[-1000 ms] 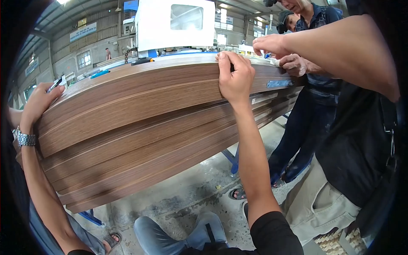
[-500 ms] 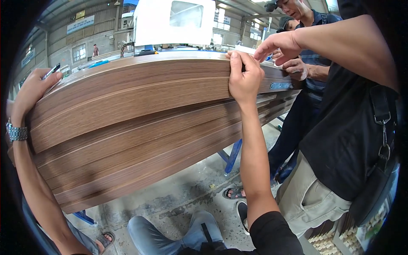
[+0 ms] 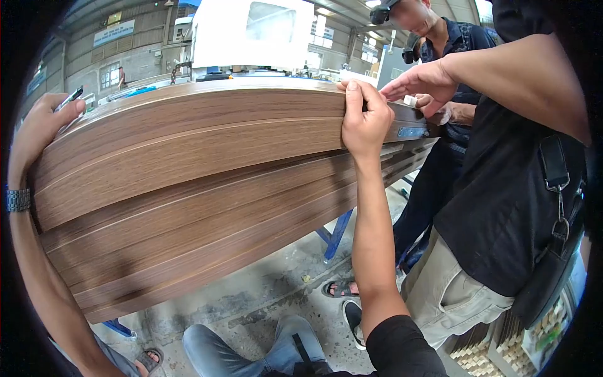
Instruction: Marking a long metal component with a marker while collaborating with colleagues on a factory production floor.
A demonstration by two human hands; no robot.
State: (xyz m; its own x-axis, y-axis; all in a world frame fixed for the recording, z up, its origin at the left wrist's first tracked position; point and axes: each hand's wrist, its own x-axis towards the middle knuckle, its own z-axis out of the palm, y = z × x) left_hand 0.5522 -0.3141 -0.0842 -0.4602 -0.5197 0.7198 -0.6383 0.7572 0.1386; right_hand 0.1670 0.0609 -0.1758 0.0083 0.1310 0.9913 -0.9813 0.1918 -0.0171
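Note:
A stack of long brown wood-grain panels (image 3: 188, 182) fills the middle of the view, edges toward me. My right hand (image 3: 364, 122) grips the top panel's front edge, thumb pointing up. My left hand (image 3: 41, 129) rests on the stack's left end, with a wristwatch (image 3: 19, 200) on the wrist and a pen (image 3: 69, 98) between the fingers. A person in a black shirt (image 3: 509, 188) at the right reaches a hand (image 3: 424, 81) over the top panel, just beyond my right hand.
A second person in a blue shirt (image 3: 461, 44) stands behind, hands near the panels' right end. A large white machine (image 3: 251, 31) stands beyond the stack. Blue stand legs (image 3: 336, 235) and a concrete floor (image 3: 264, 295) lie below. My jeans and sandals show at the bottom.
The view has drawn closer to the stack. My right hand has slid slightly along the top edge, and the other person's hand has come lower over the top panel.

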